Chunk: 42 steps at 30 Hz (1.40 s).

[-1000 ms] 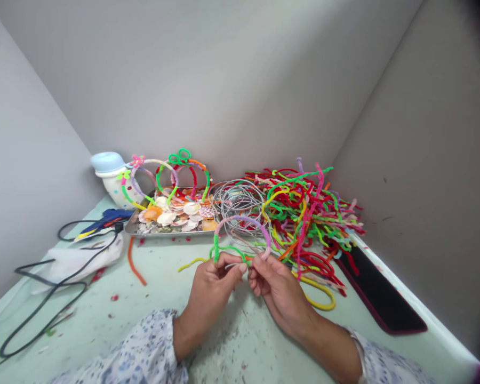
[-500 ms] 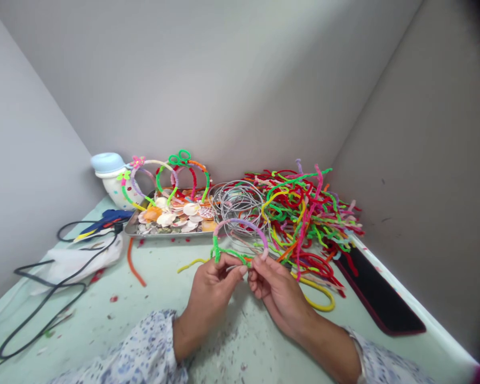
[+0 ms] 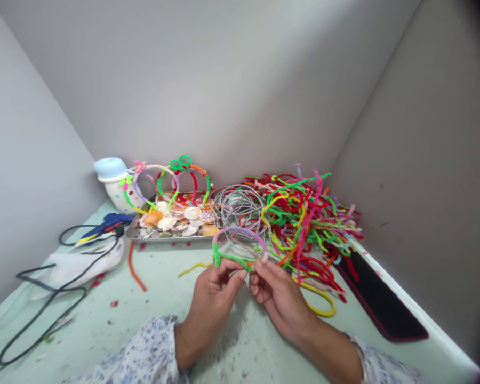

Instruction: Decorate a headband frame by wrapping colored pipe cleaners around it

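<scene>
Between my hands is a hoop wrapped in pipe cleaner (image 3: 240, 230), lilac and pink along the top and green at the left. My left hand (image 3: 214, 298) pinches the green part near the bottom, thumb against forefinger. Close beside it, my right hand (image 3: 282, 298) grips the hoop at its pink right end, the fingers curled. A short orange bit shows between the two hands. The fingertips hide the exact spot where they meet. Right behind the hoop lies a coil of silvery wire (image 3: 240, 205).
A metal tray (image 3: 172, 239) of shells stands at the back, with finished-looking hoops (image 3: 156, 168) above it. Left are a white bottle with blue lid (image 3: 112, 168), a blue tool (image 3: 112, 220) and a black cable (image 3: 44, 314). Right are piled pipe cleaners (image 3: 316, 213) and a black strip (image 3: 380, 298).
The whole view has shifted slightly, with the table's contents sitting a little lower. Both hands keep nearly the same pose on the hoop.
</scene>
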Available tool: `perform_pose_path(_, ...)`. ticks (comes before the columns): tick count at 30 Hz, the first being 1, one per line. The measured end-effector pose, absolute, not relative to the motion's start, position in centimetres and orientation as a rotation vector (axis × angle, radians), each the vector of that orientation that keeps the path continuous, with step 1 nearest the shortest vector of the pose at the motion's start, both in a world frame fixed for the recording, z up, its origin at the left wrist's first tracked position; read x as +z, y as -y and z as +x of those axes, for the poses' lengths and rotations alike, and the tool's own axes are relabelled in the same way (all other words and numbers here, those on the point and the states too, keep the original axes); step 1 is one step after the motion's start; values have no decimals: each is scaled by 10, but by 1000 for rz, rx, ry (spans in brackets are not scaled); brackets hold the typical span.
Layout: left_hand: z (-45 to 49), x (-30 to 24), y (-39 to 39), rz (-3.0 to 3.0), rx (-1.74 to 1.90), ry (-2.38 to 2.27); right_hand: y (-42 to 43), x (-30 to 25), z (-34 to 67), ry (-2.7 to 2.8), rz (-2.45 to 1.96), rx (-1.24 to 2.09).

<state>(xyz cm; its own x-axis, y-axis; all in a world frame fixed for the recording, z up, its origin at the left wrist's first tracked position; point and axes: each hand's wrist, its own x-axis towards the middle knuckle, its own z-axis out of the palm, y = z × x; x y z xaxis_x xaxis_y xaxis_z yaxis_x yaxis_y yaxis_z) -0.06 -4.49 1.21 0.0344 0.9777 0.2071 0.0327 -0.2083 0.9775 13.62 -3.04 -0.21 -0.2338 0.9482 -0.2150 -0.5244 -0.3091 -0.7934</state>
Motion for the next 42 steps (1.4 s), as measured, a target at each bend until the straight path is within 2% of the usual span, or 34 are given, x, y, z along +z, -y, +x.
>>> perform_pose_path(21,-4,8,45,1811,1344,-1259,27,-6,138,661,-822,1790)
perform_pose_path(34,-12,5,39,2182,1293,-1029,26,-10,139,658,-807,1798)
perform_pose_path(42,-7,3,42,1799,1280,-1233,25,-6,139,703,-813,1724)
